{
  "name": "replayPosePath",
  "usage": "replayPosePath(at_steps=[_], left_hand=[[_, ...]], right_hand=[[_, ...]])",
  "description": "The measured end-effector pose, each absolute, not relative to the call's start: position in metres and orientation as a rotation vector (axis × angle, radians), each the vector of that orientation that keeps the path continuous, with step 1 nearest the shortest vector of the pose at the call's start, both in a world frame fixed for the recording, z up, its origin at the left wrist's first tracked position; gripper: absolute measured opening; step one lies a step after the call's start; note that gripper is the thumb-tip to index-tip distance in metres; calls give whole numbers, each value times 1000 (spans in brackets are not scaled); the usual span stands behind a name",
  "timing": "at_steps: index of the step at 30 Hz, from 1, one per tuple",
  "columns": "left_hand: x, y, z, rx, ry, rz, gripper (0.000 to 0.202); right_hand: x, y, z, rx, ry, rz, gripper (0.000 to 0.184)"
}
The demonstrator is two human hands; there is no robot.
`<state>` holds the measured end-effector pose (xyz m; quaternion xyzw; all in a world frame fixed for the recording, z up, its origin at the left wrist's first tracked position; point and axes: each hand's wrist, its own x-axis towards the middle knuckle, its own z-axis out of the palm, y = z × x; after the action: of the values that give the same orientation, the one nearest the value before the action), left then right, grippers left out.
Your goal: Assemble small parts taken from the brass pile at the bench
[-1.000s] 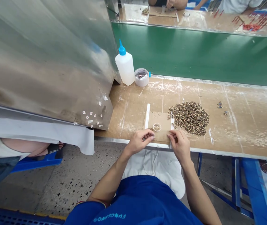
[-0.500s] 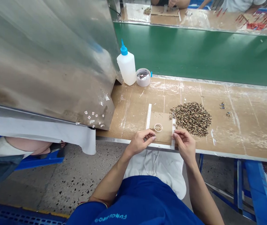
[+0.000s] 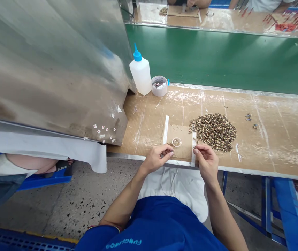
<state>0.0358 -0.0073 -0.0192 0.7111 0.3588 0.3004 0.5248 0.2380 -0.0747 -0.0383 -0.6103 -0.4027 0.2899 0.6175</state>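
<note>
My left hand (image 3: 156,158) rests at the near edge of a small cardboard square (image 3: 184,150), its fingertips pinched together. A transparent ring (image 3: 176,142) lies on that square, just beyond those fingertips. My right hand (image 3: 207,161) hovers at the square's right side, beside a white strip (image 3: 193,148), with finger and thumb pinched. Whatever is in either pinch is too small to tell. Just beyond my right hand lies a heap of small speckled brown beads (image 3: 213,131). A second white strip (image 3: 166,129) borders the square's left side.
The bench is covered in scuffed cardboard (image 3: 143,129) with a metal front edge. A glue bottle with a blue nozzle (image 3: 139,75) and a round tub (image 3: 159,86) stand at the back. A dented metal sheet (image 3: 54,69) fills the left, and a green panel (image 3: 216,59) lies behind.
My right hand has shifted right, off the cardboard square to the white strip. My left hand has stayed near the square's edge. The view has moved slightly.
</note>
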Motion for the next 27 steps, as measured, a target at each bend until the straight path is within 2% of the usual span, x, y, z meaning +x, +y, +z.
replayPosePath(at_steps=[27], left_hand=[[37,-7,-19,1753,858,730,13]], right_hand=[[221,-75,-36,-1395,-1034,711,14]])
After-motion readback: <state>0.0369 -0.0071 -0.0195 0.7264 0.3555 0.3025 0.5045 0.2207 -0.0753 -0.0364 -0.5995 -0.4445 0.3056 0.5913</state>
